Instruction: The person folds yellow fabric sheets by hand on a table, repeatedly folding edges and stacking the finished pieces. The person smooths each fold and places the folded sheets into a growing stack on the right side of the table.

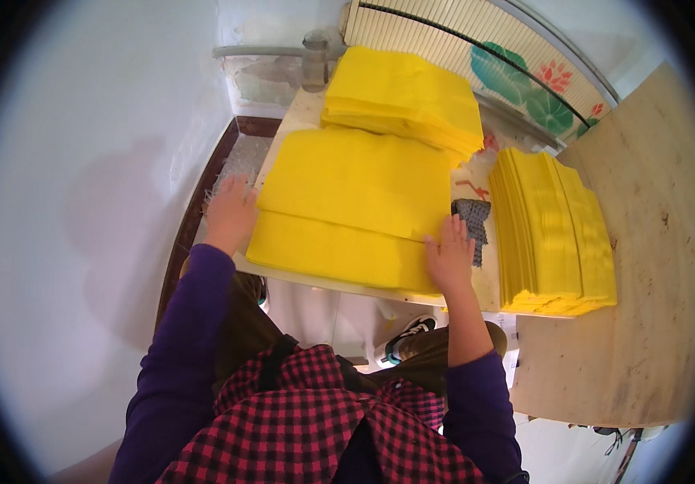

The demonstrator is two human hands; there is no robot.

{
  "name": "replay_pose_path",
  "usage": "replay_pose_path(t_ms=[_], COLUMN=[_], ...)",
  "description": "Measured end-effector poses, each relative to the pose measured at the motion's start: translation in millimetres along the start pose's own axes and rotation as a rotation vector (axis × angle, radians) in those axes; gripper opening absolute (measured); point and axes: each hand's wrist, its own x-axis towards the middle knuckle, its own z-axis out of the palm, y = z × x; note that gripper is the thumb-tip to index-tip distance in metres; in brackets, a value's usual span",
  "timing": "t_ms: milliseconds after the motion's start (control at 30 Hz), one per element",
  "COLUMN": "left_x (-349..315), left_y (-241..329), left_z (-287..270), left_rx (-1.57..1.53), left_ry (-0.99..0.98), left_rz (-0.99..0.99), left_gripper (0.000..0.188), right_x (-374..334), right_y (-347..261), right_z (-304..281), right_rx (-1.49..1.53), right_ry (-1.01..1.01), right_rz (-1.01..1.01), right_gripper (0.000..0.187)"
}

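Observation:
In front of me on a light wooden table lies a folded piece of yellow fabric (347, 181), its upper layer ending in an edge across the piece. My left hand (233, 211) is beside its left edge, fingers stretched out, holding nothing. At the right edge my right hand (450, 252) lies with fingers extended over the fabric's border, also without a grip. A crumpled dark grey cloth (472, 218) is just beyond my right fingers. Behind the folded piece rises a stack of yellow fabric (404, 97). Another stack of folded yellow fabric (553, 230) stands at the right.
A clear jar (314, 60) stands at the table's far left corner. Small red strips (473, 190) lie between the stacks. A large wooden board (621, 323) borders the right side, and a white wall (81, 242) the left. A slatted panel with painted flowers (517, 68) is behind.

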Motion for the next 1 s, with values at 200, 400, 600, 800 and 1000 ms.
replay_pose_path(t_ms=[200,400,600,800,1000], left_x=[-44,-65,-53,-45,-26], left_y=[15,51,54,54,47], left_z=[-23,-21,-17,-15,-11], left_rx=[-1.311,-2.046,-2.076,-2.013,-1.982], left_ry=[-0.174,-0.43,-0.404,-0.395,-0.308], left_rz=[-0.336,-0.822,-0.839,-0.842,-0.884], left_gripper=[0.031,0.047,0.056,0.053,0.045], right_x=[-41,-40,-11,9,20], right_y=[4,8,21,27,24], right_z=[-15,-17,-9,-7,-21], right_rx=[1.5,1.932,1.831,1.708,1.668], right_ry=[-0.045,-0.187,-0.156,-0.268,-0.29], right_rz=[0.346,0.647,0.83,0.789,0.811], right_gripper=[0.035,0.03,0.032,0.025,0.016])
